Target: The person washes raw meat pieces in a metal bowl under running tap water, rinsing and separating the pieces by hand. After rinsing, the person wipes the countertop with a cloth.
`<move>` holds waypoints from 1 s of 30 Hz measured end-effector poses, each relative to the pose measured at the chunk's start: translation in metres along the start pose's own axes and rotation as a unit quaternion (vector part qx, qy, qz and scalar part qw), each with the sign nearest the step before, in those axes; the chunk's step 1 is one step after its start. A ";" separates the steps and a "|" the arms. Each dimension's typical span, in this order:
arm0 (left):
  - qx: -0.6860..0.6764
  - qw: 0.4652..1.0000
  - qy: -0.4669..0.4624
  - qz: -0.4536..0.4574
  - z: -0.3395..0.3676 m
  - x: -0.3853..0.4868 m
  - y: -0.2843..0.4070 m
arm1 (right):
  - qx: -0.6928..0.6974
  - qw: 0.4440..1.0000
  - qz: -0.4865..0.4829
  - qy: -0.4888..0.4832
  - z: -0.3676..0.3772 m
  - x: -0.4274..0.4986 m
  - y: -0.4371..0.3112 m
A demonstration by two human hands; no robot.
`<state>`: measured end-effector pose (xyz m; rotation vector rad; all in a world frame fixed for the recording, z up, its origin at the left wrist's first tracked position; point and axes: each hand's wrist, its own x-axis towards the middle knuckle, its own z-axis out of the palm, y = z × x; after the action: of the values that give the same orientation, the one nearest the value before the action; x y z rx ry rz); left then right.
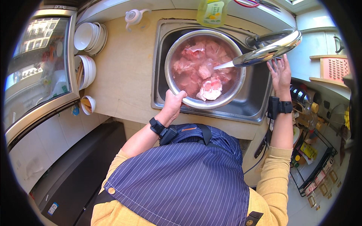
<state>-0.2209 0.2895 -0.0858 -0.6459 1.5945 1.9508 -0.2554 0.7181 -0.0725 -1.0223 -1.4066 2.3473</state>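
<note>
A large stainless steel bowl (pixel 170 84) stands in the metal sink (pixel 254 104), holding chunks of raw meat (pixel 210 89) in pinkish water. My left hand (pixel 173 104) grips its near left rim, thumb on top. From the chrome faucet (pixel 268 52) a stream of water (pixel 224 65) runs into the bowl. My right hand (pixel 280 75) is raised at the sink's right side, palm showing and fingers spread, holding nothing. Its fingertips are at the faucet's curved neck; whether they touch it I cannot tell.
A yellow-green bottle of detergent (pixel 212 12) stands behind the sink. White bowls (pixel 84 36) are stacked on the counter (pixel 124 70) at the left, by a framed window (pixel 39 56). A knife (pixel 260 147) lies near my right forearm, and bottles (pixel 304 99) crowd the right.
</note>
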 end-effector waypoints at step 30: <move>0.100 0.994 0.014 0.037 -0.150 -0.052 0.022 | -0.233 0.915 0.098 -0.315 0.125 -0.172 0.127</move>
<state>-0.1922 0.1336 -0.0632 -0.5424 1.8260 1.8100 -0.1915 0.4792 -0.0643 -0.5080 -2.2756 2.6953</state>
